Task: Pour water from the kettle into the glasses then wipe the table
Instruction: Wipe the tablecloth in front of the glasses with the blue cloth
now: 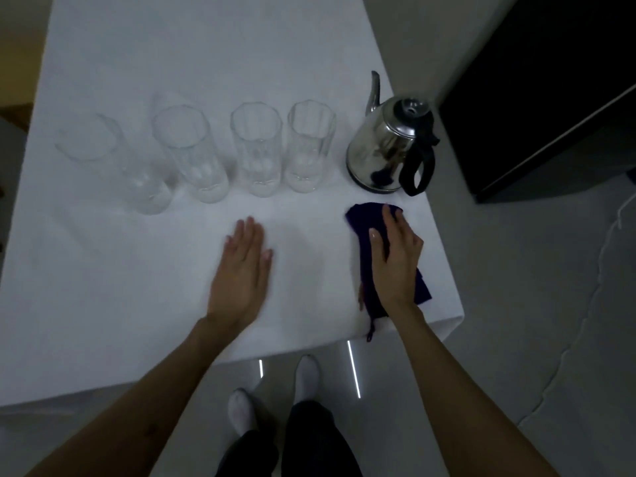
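Observation:
Several tall clear glasses [256, 149] stand in a row across the white table [137, 287]. To their right stands a shiny steel kettle [385, 149] with a black handle and a thin spout pointing away. A dark purple cloth [366, 218] lies near the table's right front corner. My right hand [395, 256] presses flat on it, fingers pointing toward the kettle. My left hand [242, 270] lies flat and open on the bare table in front of the glasses. I cannot tell whether the glasses hold water.
The table's right edge runs just past the kettle and cloth, with grey floor beyond. A dark cabinet [550, 98] stands at the right. My legs and white socks [306, 373] show below the front edge.

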The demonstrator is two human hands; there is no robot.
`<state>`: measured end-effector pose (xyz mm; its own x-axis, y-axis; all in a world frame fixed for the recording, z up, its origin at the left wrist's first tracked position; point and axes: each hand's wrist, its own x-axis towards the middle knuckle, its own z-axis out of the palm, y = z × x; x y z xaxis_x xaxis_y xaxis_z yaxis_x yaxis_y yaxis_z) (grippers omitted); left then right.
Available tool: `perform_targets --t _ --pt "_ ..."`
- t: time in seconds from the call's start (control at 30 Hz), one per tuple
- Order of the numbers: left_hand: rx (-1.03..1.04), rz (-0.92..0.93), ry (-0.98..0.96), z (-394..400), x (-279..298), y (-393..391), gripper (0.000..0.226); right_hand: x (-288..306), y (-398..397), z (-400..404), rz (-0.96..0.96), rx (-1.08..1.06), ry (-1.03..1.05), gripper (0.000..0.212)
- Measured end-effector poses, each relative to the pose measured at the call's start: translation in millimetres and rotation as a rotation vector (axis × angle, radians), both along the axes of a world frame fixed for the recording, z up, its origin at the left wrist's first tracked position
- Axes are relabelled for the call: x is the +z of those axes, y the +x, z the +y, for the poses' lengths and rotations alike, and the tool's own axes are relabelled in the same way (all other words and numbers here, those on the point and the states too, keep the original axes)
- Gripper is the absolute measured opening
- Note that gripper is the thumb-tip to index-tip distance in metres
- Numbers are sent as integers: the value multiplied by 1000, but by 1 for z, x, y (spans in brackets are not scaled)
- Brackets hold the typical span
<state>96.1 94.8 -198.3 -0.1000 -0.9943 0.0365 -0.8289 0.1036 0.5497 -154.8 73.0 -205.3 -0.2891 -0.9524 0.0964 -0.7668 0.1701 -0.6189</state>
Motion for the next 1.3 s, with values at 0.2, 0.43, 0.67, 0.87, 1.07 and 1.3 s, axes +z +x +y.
perform_targets --t 0.2,0.43,0.67,0.87,1.07,1.3 --pt "-101 41 36 -68 4 -112 53 1 -24 26 196 -186 75 53" --pt "17 88 -17 -87 8 -154 24 3 -29 23 -29 -96 58 22" --pt "168 92 -112 -86 6 -160 20 -4 -29 25 192 -26 -20 45" --pt "-288 -125 -35 -28 -11 -155 54 -25 -44 37 399 245 59 56" --pt "-264 -403 158 -19 -15 -150 70 -20 -42 34 358 235 189 58" --pt "-297 -444 407 -29 47 -131 62 39 -28 21 245 313 311 61"
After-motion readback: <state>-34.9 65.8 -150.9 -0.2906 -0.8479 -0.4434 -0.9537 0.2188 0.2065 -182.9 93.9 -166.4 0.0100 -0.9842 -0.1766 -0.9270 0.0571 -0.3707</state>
